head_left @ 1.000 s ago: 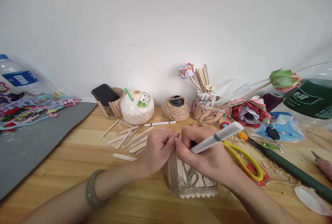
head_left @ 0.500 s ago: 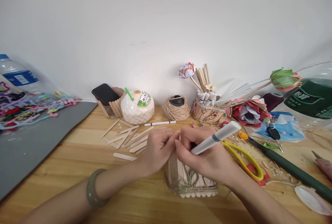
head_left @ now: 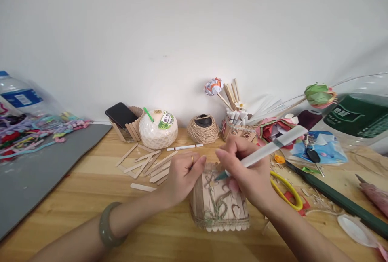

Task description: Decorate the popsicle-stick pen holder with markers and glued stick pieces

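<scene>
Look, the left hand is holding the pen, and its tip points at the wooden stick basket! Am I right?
Not quite: the right hand holds the pen, as the head view shows. Its tip does point at the wooden stick basket.

A craft corner, in a home or studio, hard to tell which: a wooden table [head_left: 75, 189] against a white wall [head_left: 182, 23], scattered with loose wooden sticks [head_left: 160, 174], a ball of twine [head_left: 202, 134], paper flowers [head_left: 214, 87] and colourful fuzzy strands [head_left: 27, 138].

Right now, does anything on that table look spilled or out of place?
Yes, mildly: pale scraps lie strewn beside the yellow loop on the right, like uncleared litter, and loose craft sticks lie jumbled beside the left hand.
</scene>
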The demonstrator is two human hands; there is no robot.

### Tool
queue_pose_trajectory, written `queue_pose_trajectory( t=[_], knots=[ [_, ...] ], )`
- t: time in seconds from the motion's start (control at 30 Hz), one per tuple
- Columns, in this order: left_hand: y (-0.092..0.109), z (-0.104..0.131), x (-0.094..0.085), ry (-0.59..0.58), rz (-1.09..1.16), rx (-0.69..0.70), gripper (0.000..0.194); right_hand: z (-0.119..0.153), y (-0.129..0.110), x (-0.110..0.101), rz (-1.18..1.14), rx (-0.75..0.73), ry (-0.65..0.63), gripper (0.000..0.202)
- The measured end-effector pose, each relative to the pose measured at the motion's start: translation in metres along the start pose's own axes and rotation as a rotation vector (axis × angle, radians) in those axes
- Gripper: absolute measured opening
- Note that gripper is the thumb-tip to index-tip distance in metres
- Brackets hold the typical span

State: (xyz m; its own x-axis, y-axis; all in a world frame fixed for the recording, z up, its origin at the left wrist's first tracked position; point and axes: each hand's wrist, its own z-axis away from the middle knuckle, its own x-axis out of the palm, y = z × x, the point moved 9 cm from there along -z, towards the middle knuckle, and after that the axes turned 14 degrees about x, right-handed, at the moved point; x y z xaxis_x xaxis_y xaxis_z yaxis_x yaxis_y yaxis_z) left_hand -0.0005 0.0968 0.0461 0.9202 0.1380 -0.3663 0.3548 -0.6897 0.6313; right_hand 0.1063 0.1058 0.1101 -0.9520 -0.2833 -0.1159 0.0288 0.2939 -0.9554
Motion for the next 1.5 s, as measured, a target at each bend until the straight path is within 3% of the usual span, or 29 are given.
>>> queue_pose_trajectory(
  t=[0.23,0.3,0.43,0.57,0.67,0.83,0.97,1.1,1.23,1.33,1.4,1.5],
  knots=[
    [0.019,-0.008,-0.008,0.015,-0.174,0.203,0.041,0.008,-0.024,-0.053,-0.042,-0.121,0.324,0.035],
    [0.021,-0.010,-0.011,0.022,-0.201,0.245,0.039,0.020,-0.028,-0.059,-0.021,-0.152,0.337,0.033],
    [0.021,-0.009,-0.014,0.024,-0.237,0.304,0.038,0.052,-0.027,-0.055,0.107,-0.177,0.241,0.027],
    [0.018,-0.006,-0.015,0.021,-0.251,0.335,0.035,0.084,-0.009,-0.071,0.174,-0.139,0.341,0.027],
    [0.013,-0.006,-0.014,0.025,-0.241,0.332,0.035,0.095,0.016,-0.087,0.193,-0.024,0.415,0.026],
    [0.014,-0.002,-0.004,-0.024,-0.198,0.334,0.036,0.089,0.056,-0.098,0.097,0.195,0.355,0.028],
    [0.025,0.003,0.007,-0.104,-0.134,0.327,0.037,0.087,0.065,-0.097,0.007,0.222,0.313,0.036],
    [0.024,0.002,0.000,-0.048,-0.051,0.223,0.028,0.092,0.063,-0.098,-0.067,0.219,0.317,0.042],
    [0.009,0.003,-0.035,0.250,0.050,0.034,0.011,0.094,0.058,-0.102,-0.157,0.193,0.355,0.040],
    [0.000,0.019,-0.057,0.452,0.143,-0.167,0.017,0.095,0.058,-0.103,-0.214,0.181,0.364,0.039],
    [0.004,0.038,-0.059,0.513,0.229,-0.300,0.016,0.099,0.059,-0.102,-0.243,0.171,0.357,0.041],
    [0.025,0.075,-0.043,0.514,0.378,-0.475,0.015,0.116,0.059,-0.096,-0.269,0.148,0.311,0.038]
  ],
)
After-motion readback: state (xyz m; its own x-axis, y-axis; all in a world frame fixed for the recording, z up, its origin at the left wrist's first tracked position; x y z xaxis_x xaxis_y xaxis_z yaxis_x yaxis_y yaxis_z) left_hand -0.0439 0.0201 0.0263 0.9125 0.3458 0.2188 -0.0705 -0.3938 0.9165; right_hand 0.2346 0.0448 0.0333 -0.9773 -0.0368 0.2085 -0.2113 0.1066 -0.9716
